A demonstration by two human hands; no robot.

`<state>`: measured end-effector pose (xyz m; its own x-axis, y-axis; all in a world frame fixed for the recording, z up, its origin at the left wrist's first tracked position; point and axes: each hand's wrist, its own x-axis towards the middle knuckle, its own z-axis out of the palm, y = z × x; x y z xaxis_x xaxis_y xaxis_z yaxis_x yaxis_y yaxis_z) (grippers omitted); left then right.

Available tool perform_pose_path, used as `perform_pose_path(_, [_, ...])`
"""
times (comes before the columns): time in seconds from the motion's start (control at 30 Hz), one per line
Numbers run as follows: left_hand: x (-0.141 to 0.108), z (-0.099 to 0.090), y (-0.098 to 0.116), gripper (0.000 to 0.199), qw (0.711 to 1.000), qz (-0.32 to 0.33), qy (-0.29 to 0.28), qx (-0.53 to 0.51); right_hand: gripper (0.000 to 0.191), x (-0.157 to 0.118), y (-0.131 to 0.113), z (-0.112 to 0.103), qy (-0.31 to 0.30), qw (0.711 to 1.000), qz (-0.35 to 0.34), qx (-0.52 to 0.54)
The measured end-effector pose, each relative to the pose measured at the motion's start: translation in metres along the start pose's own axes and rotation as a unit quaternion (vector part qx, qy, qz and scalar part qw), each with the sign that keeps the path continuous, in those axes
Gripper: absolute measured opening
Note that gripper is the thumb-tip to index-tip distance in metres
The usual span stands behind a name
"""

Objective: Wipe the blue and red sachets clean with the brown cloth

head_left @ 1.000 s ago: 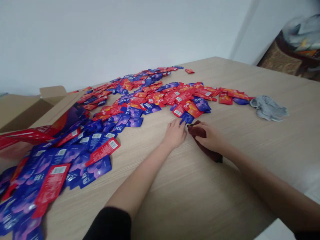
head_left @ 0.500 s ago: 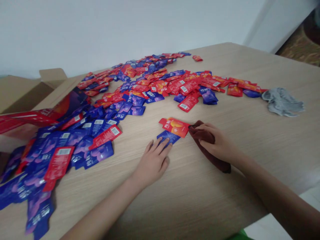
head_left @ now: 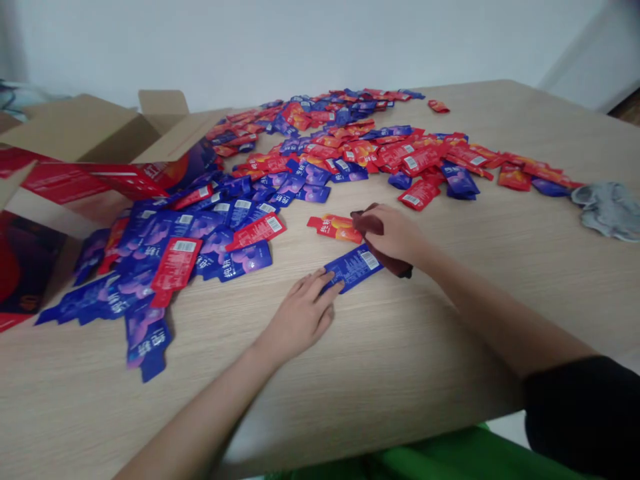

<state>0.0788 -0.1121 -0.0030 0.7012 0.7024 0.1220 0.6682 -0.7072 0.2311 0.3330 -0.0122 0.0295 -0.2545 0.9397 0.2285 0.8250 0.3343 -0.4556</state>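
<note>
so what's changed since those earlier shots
A blue packet and a red packet have come out of the pile toward the person, the blue now out from under the red. The right hand still holds the brown cloth; the left hand still touches blue.

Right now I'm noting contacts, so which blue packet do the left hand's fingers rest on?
The barcode-up blue packet between the left hand and right hand, nearer than the single orange-red packet; the other blue packets lie heaped, untouched.

I make out 粉 on one blue packet (head_left: 245,261), right of open box (head_left: 75,127). Other print blurred.
</note>
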Motion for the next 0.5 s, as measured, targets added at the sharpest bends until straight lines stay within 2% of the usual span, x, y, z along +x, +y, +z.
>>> perform_pose_path(0.1, [-0.004,0.002,0.000,0.047,1.000,-0.021,0.000,0.022,0.026,-0.011,-0.013,-0.013,0.033,0.999,-0.015,0.015])
perform_pose_path(0.2, [-0.006,0.003,0.004,0.046,0.998,-0.035,-0.003,0.045,0.035,-0.034,-0.047,-0.010,0.048,0.996,-0.073,0.028])
perform_pose_path(0.27, [-0.006,0.002,0.006,0.043,0.998,-0.041,-0.010,0.052,0.040,-0.046,-0.068,0.002,0.015,0.992,-0.121,0.003])
perform_pose_path(0.33, [-0.007,0.001,0.007,0.042,0.997,-0.046,-0.021,0.057,0.042,-0.052,-0.078,0.017,-0.035,0.987,-0.149,-0.041])
perform_pose_path(0.4, [-0.007,-0.001,0.007,0.044,0.996,-0.050,-0.034,0.062,0.040,-0.055,-0.074,0.026,-0.072,0.984,-0.143,-0.079])
perform_pose_path(0.5, [-0.006,-0.003,0.007,0.050,0.995,-0.048,-0.052,0.066,0.037,-0.056,-0.045,0.024,-0.076,0.987,-0.099,-0.102])
